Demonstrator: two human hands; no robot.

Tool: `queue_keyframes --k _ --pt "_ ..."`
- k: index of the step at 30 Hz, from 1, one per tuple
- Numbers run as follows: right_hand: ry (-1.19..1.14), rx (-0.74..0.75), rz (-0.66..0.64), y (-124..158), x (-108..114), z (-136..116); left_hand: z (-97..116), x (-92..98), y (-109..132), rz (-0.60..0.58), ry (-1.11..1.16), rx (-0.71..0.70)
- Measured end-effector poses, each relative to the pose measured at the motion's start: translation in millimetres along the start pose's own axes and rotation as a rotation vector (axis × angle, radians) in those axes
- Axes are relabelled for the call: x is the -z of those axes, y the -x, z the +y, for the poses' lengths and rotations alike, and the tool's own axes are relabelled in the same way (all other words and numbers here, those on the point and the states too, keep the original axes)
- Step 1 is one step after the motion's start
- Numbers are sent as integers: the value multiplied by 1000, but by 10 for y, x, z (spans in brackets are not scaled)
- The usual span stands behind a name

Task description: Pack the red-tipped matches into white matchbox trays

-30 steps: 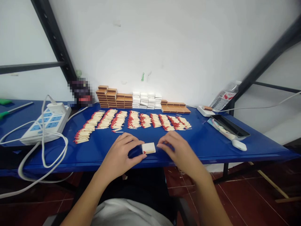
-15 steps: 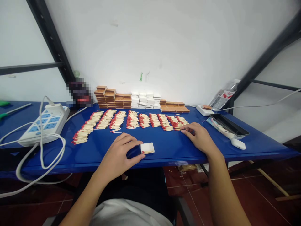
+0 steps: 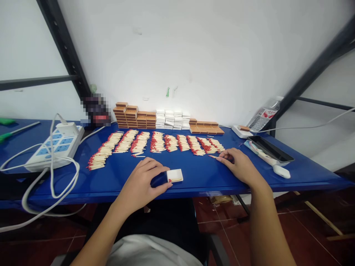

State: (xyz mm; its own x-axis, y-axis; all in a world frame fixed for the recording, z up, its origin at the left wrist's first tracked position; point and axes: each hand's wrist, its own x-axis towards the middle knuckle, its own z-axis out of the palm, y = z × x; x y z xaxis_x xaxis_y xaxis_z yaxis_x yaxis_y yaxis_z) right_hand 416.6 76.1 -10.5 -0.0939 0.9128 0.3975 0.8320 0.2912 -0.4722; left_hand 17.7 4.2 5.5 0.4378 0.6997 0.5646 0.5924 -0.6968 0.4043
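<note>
My left hand (image 3: 149,177) grips the left end of a small white matchbox tray (image 3: 175,173) between thumb and fingers. A few red-tipped matches lie along the tray's near side. To the right, my right hand (image 3: 235,164) pinches a match or matches (image 3: 213,157) whose red tips point left; how many I cannot tell. Just beyond that hand spreads a heap of matches (image 3: 210,147). Further matches (image 3: 157,142) lie in several slanted rows across the blue table.
Brown matchboxes (image 3: 133,117) and white trays (image 3: 173,120) are stacked along the wall. At left stands a power strip (image 3: 55,147) with looping white cables. At right are a black tray (image 3: 269,147), a white earbud case (image 3: 281,171) and a leaning plastic bottle (image 3: 264,114).
My right hand has drawn back slightly from the match heap, a match or matches now showing in its fingertips. My left hand still holds the tray in place.
</note>
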Motion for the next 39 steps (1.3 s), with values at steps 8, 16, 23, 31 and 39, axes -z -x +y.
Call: queue_keyframes --k 8,16,23,31,39 --pt "10 17 -1 22 0 -36 0 1 16 2 -8 -13" --pt "40 -18 -19 49 13 -88 -1 -5 0 0 -7 -14" --pt "51 25 -23 9 -55 -128 -6 -5 18 4 -10 -17" --pt "47 42 -45 -26 -95 -162 -19 -11 15 -5 -14 -15" --pt "15 102 -12 78 -86 -450 -8 -11 14 5 -20 -23"
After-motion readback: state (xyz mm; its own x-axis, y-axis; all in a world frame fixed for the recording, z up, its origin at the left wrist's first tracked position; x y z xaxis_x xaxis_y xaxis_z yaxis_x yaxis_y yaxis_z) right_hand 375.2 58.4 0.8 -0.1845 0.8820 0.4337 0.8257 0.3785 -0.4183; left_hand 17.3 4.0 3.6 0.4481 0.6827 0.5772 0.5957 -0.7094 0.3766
